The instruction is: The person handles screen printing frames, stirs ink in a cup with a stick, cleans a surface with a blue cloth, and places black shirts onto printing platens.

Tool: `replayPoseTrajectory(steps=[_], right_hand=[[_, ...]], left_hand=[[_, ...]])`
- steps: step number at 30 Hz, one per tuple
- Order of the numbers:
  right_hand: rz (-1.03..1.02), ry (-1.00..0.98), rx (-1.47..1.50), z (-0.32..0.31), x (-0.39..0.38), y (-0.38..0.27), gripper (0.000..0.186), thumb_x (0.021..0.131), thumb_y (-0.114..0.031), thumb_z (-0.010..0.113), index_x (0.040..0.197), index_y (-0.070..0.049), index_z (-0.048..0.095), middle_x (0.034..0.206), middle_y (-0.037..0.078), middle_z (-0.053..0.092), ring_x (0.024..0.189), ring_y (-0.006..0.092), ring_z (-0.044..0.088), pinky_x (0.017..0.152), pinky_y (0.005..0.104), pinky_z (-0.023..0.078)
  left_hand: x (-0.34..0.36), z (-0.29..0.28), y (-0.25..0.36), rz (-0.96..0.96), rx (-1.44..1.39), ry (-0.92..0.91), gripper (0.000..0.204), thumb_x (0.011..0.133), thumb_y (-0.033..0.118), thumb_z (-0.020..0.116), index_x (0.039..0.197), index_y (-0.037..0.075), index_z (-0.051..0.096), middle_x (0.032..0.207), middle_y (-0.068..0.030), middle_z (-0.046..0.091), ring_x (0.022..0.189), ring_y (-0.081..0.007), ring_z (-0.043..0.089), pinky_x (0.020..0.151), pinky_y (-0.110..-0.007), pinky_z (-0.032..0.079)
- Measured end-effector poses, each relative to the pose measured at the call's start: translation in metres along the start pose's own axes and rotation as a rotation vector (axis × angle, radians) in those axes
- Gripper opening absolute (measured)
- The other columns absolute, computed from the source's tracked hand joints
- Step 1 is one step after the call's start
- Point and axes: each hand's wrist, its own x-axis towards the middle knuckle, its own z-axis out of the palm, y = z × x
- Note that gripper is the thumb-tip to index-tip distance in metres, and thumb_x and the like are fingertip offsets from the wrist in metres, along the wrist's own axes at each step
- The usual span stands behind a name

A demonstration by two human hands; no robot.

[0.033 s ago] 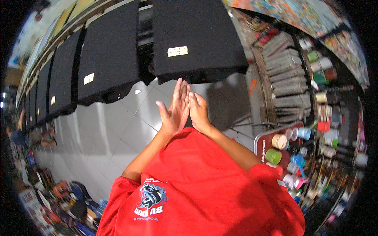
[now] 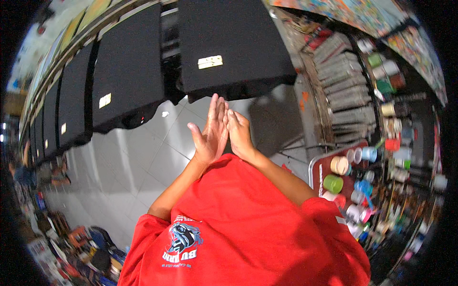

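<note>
In the middle of the view, my left hand (image 2: 210, 136) is open, palm up, its fingers stretched out together and its thumb spread to the left. Against its right edge rests my right hand (image 2: 241, 136), touching it near the fingers. The right thumb lies along the left hand's side; the other right fingers are mostly hidden, so I cannot tell how far they are bent. No object shows in either hand. Both hands are above the grey tiled floor (image 2: 157, 152), in front of a black fabric-like panel (image 2: 234, 33) bearing a small pale label.
More black panels (image 2: 129, 62) stand in a row to the left. At the right are a stack of grey layered material (image 2: 348, 90) and a red-brown tray (image 2: 322, 167) with cups, among them a green cup (image 2: 332, 183). Mixed clutter (image 2: 86, 243) lies at the lower left.
The black panels and their labels sit slightly farther left and higher in the view. My hands keep the same touching pose.
</note>
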Motion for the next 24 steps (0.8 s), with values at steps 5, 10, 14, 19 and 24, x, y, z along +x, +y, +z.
replayPoseTrajectory(steps=[5, 10, 14, 19, 24], right_hand=[[0.292, 0.088, 0.315, -0.044, -0.019, 0.008, 0.029, 0.095, -0.039, 0.041, 0.101, -0.014, 0.052, 0.082, 0.001, 0.056, 0.073, 0.0113, 0.055, 0.064, 0.0276, 0.048], [0.018, 0.301, 0.216, -0.023, -0.101, 0.071, 0.035, 0.092, -0.039, 0.04, 0.112, -0.013, 0.053, 0.096, 0.001, 0.057, 0.085, 0.0117, 0.054, 0.068, 0.0306, 0.047], [0.097, 0.65, 0.2, -0.04, -0.215, 0.13, 0.027, 0.091, -0.031, 0.044, 0.11, -0.014, 0.054, 0.097, -0.003, 0.053, 0.081, 0.0104, 0.049, 0.068, 0.0275, 0.043], [-0.19, 0.86, 0.35, -0.077, -0.427, 0.216, 0.036, 0.091, -0.03, 0.049, 0.118, -0.006, 0.05, 0.114, 0.01, 0.057, 0.101, 0.0187, 0.057, 0.08, 0.0329, 0.048], [-0.214, 1.556, 0.902, -0.005, -0.633, 0.328, 0.038, 0.093, -0.024, 0.041, 0.122, 0.0, 0.044, 0.123, 0.015, 0.051, 0.11, 0.0273, 0.05, 0.088, 0.0363, 0.044]], left_hand=[[-0.011, -0.002, -0.007, -0.269, -0.022, -0.353, 0.105, 0.07, 0.084, 0.019, 0.144, 0.011, 0.004, 0.149, -0.014, 0.003, 0.137, -0.0302, 0.009, 0.11, -0.043, 0.007], [-0.063, -0.024, -0.015, -0.456, 0.472, -0.652, 0.099, 0.077, 0.078, 0.017, 0.143, 0.004, 0.002, 0.149, -0.0149, 0.006, 0.137, -0.0294, 0.011, 0.11, -0.042, 0.009], [-0.13, -0.062, -0.051, -0.609, 0.852, -1.158, 0.081, 0.087, 0.059, 0.03, 0.142, 0.002, 0.011, 0.148, -0.0171, 0.008, 0.137, -0.029, 0.009, 0.11, -0.037, 0.011], [-0.222, -0.114, -0.111, -0.991, 1.004, -1.261, 0.068, 0.09, 0.042, 0.047, 0.139, 0.001, 0.023, 0.144, -0.0224, 0.023, 0.134, -0.0325, 0.023, 0.107, -0.038, 0.022], [-0.3, -0.089, -0.144, -0.656, 1.253, -1.787, 0.068, 0.086, 0.04, 0.056, 0.134, -0.001, 0.031, 0.132, -0.0248, 0.04, 0.118, -0.0364, 0.044, 0.1, -0.039, 0.033]])
